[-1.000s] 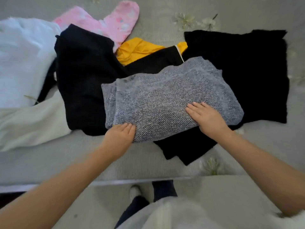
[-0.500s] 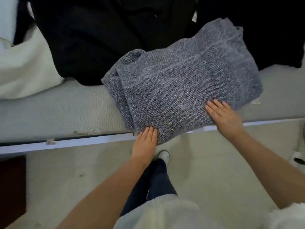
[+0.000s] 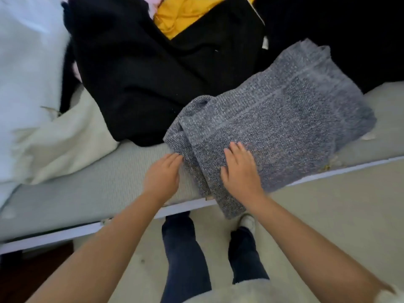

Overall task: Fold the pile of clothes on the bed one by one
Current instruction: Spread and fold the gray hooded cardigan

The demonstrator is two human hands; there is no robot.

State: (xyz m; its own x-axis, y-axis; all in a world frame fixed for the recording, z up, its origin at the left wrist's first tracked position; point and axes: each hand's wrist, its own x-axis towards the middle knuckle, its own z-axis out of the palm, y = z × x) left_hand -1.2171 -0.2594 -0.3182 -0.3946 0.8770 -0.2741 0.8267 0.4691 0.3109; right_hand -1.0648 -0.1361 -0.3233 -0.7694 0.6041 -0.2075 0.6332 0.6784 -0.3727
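A grey knitted garment [image 3: 284,119], folded into a thick rectangle, lies at the near edge of the bed [image 3: 98,193], with one corner hanging over the white rim. My right hand [image 3: 239,171] rests flat on its near left part, fingers straight. My left hand [image 3: 162,173] lies on the bed cover with straight fingertips touching the garment's folded left edge. Behind it lies the pile: black clothes [image 3: 142,73], a yellow piece [image 3: 181,14] and white clothes [image 3: 28,73].
A cream garment [image 3: 65,136] lies left of the black clothes. More black fabric [image 3: 349,29] fills the far right. The bed's white rim [image 3: 65,232] runs across the view; below it are the pale floor and my legs [image 3: 185,254].
The grey garment has been drawn toward the near edge of the bed. My right hand moved from its right side to its near left part, and my left hand shifted to its left edge.
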